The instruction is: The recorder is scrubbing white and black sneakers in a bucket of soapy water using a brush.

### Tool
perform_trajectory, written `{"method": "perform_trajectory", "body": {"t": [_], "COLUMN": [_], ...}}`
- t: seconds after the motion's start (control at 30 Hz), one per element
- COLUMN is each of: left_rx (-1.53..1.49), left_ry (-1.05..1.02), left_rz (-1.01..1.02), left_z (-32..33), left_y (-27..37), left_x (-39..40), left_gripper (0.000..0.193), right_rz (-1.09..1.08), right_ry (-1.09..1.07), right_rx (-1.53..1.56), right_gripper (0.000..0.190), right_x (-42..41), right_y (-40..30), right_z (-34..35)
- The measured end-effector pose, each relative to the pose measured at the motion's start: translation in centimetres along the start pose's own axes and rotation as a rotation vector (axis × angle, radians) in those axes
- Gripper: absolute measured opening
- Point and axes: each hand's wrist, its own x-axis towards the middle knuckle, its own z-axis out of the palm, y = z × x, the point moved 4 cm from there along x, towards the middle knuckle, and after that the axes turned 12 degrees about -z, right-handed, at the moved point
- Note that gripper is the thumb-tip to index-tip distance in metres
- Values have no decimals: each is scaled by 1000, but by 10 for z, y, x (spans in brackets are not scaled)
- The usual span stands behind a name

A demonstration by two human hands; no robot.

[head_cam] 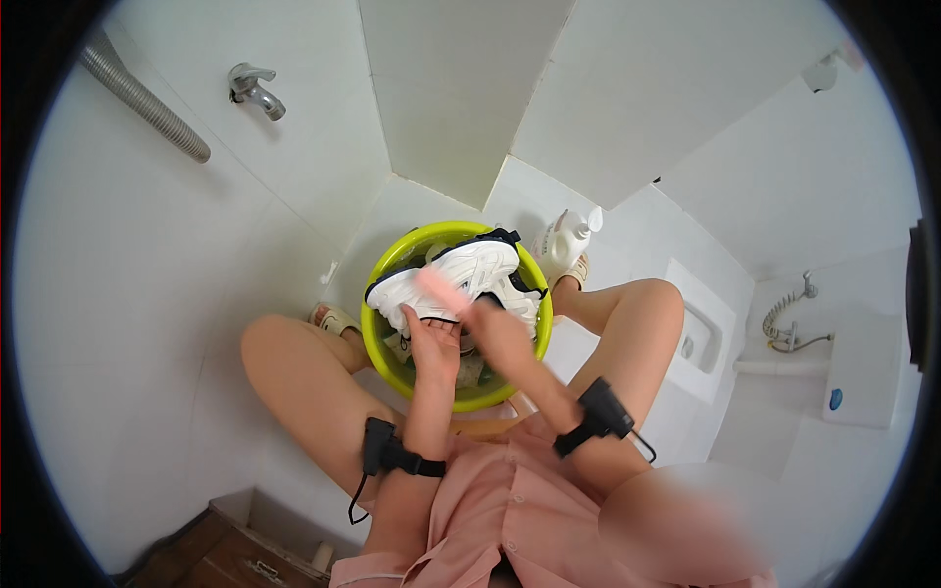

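A yellow-green plastic basin [545, 331] stands on the floor between the knees, with water and shoes in it. My left hand [434, 345] holds a white sneaker with a dark sole [393, 294] from below, at the basin's middle. In my right hand [496, 331] is a pink brush [441, 290], blurred, lying over the white upper. Another white sneaker [481, 261] with dark trim rests at the back of the basin, partly overlapped. How the shoes meet under the brush is hard to tell. A black device is strapped on each forearm.
A white detergent bottle [562, 242] stands behind the basin at the right, beside a slippered foot. A metal tap [257, 92] and a grey corrugated hose [147, 99] are on the left wall. A squat toilet [724, 323] lies at the right; a wooden cabinet [213, 555] is at lower left.
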Motion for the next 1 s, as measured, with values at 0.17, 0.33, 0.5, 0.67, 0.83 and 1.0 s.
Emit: {"method": "perform_trajectory", "body": {"t": [0.17, 0.33, 0.5, 0.67, 0.83, 1.0], "left_rx": [147, 134, 111, 168, 198, 194], "left_ry": [-105, -72, -69, -126, -34, -116], "left_rz": [28, 26, 33, 49, -67, 53], "left_z": [3, -2, 8, 0, -4, 1], "left_y": [-1, 3, -2, -1, -2, -3], "left_x": [7, 2, 2, 6, 11, 7], "left_gripper": [67, 66, 63, 59, 58, 58], "right_rz": [51, 106, -19, 88, -107, 115], "right_ry": [158, 107, 70, 116, -64, 125], "right_rx": [91, 9, -35, 12, -66, -66], "right_gripper": [27, 29, 29, 25, 26, 25], "right_x": [4, 11, 2, 18, 10, 21], "right_y": [0, 16, 8, 26, -11, 44], "right_z": [-13, -30, 4, -37, -5, -35]}}
